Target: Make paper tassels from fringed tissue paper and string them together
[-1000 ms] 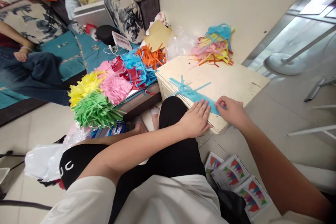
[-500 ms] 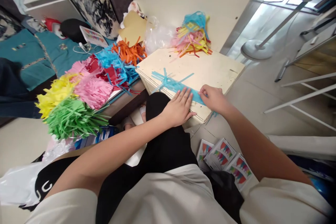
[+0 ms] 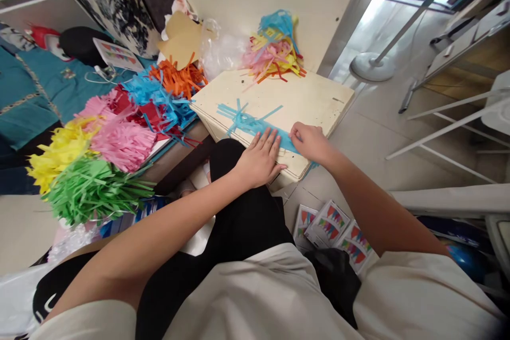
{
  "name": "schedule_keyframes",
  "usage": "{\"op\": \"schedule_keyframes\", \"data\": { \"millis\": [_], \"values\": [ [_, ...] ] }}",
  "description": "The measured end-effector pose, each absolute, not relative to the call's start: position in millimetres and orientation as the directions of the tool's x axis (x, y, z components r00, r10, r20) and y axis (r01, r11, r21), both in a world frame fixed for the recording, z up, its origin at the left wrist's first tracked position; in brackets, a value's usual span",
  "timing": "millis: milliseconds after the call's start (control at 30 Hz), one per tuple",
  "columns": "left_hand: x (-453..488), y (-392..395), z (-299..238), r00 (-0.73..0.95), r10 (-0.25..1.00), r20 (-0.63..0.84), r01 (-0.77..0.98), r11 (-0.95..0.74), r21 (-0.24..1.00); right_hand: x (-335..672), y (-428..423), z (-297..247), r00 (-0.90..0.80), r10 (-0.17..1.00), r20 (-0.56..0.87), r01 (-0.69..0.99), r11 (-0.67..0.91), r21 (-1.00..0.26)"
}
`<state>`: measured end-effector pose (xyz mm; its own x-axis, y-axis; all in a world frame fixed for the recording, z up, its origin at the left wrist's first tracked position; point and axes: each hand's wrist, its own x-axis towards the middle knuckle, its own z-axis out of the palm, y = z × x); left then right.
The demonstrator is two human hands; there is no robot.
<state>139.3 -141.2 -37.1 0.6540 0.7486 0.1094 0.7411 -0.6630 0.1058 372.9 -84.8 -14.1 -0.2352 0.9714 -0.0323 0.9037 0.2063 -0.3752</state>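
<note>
1. Framing in the head view has swung since the earlier frame, so the cream tabletop (image 3: pixel 314 93) and the coloured piles sit further left; both hands keep nearly the same place on that top.
2. Flattened palm down with fingers extended, the left hand (image 3: pixel 261 159) bears on the blue sheet (image 3: pixel 286 141), which lies along the tabletop's near edge.
3. Beside it, the right hand (image 3: pixel 311 141) has its fingers curled and seems to pinch the sheet; the exact fingertip contact is too small to tell.
4. As for progress, the sheet's far end already finishes in loose, narrow strips, while the part between the hands looks smooth and flat, not yet gathered into a tuft, I judge.
5. Finished-looking shaggy tufts lie heaped on the seat: green (image 3: pixel 93 191), yellow (image 3: pixel 59 154), pink (image 3: pixel 123 141) and orange (image 3: pixel 175 77). A mixed bundle (image 3: pixel 274 45) rests at the tabletop's back.
6. Texturally, the sheet appears thin and papery, slightly see-through; the tufts are crisp and ribbon-like. Crinkled clear plastic (image 3: pixel 225 56) lies near the bundle, and the tabletop is hard and scuffed.
</note>
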Motion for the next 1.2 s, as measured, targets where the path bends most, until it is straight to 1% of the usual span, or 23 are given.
{"op": "schedule_keyframes", "data": {
  "millis": [200,333,433,533,700,867,1000,1200],
  "values": [
    [139,-139,-36,0.641,0.758,0.120,0.747,-0.652,0.128,373,-83,-15,-0.236,0.972,0.004,0.904,0.221,-0.365],
    [131,-120,-19,0.638,0.749,0.178,0.733,-0.661,0.157,377,-83,-11,-0.314,0.949,-0.024,0.883,0.282,-0.375],
    [126,-99,-7,0.655,0.743,0.138,0.720,-0.669,0.188,379,-83,-7,-0.348,0.937,-0.037,0.875,0.311,-0.372],
    [123,-84,-5,0.682,0.728,0.078,0.704,-0.681,0.203,379,-84,-3,-0.346,0.937,-0.054,0.875,0.301,-0.378],
    [119,-76,-12,0.660,0.742,0.123,0.710,-0.668,0.221,377,-84,-1,-0.318,0.947,-0.055,0.888,0.277,-0.366],
    [116,-74,-12,0.627,0.769,0.121,0.724,-0.633,0.272,379,-81,0,-0.268,0.963,-0.040,0.888,0.231,-0.399],
    [115,-75,-11,0.612,0.781,0.129,0.735,-0.621,0.273,381,-80,0,-0.269,0.962,-0.041,0.890,0.231,-0.393],
    [118,-77,-12,0.602,0.790,0.114,0.742,-0.607,0.286,384,-76,-2,-0.233,0.971,-0.063,0.871,0.179,-0.457]
  ]
}}
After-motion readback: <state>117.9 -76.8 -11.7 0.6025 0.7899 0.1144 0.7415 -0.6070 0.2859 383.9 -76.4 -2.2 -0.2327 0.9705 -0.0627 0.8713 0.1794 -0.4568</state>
